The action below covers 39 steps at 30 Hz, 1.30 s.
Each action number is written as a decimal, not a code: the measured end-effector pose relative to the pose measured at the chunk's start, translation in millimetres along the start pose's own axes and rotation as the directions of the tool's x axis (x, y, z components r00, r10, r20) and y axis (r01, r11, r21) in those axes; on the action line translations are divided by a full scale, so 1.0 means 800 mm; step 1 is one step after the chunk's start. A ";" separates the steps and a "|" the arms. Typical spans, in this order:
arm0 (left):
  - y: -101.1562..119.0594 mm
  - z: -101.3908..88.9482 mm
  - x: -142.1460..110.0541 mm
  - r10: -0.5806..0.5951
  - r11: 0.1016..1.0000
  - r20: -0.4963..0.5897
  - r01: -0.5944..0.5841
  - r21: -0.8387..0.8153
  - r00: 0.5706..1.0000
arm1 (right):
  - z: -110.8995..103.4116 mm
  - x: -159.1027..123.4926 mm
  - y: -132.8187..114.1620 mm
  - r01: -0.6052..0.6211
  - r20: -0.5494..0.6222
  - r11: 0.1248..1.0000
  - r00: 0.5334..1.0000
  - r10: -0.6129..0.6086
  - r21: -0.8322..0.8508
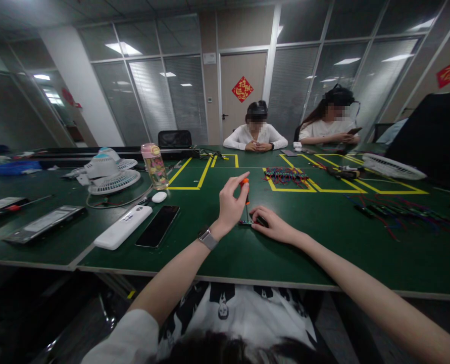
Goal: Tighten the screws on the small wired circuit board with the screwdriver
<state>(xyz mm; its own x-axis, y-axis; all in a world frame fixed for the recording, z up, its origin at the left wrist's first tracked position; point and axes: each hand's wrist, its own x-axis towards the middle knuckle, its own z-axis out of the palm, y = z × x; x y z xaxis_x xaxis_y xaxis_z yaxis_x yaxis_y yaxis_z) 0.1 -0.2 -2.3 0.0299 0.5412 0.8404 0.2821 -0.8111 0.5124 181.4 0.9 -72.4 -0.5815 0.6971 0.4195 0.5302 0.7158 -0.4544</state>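
A screwdriver (247, 199) with an orange and black handle stands nearly upright in my left hand (230, 205), whose thumb and fingers close around the handle. Its thin shaft points down at a small circuit board (244, 222) on the green table. My right hand (273, 225) rests on the table with bent fingers, its fingertips gripping the board's right edge. Part of the board is hidden by these fingers, and the exact contact at the screwdriver's tip is too small to make out.
Left of my hands lie a black phone (157, 226), a white power bank (123, 227) and a white oval case (159, 197). A bottle (154, 167) and a fan (111, 174) stand behind. Wired boards (287, 176) lie inside yellow tape. Two people sit across the table.
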 end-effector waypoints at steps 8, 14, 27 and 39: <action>0.001 -0.001 -0.001 -0.001 1.000 0.041 0.001 0.000 0.999 | 0.000 0.001 -0.002 -0.003 -0.010 1.000 1.000 0.003 0.005; -0.002 0.000 -0.001 -0.016 0.999 0.035 0.017 -0.029 0.999 | 0.000 0.000 0.000 0.004 -0.012 1.000 1.000 -0.004 0.011; -0.001 0.000 0.000 -0.010 1.000 0.033 0.010 0.006 0.999 | 0.000 0.000 -0.003 -0.007 -0.014 1.000 1.000 0.007 0.000; 0.000 0.000 0.000 -0.005 1.000 0.039 0.004 0.004 0.999 | -0.001 0.000 -0.005 -0.009 -0.010 1.000 1.000 0.009 -0.010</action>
<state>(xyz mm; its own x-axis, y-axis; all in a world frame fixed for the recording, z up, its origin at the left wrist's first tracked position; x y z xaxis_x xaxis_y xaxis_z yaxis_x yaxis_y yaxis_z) -0.3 0.0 -2.5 0.0657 0.5532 0.8305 0.2861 -0.8078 0.5154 179.9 -2.0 -69.7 -0.5701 0.7041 0.4235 0.5417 0.7096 -0.4506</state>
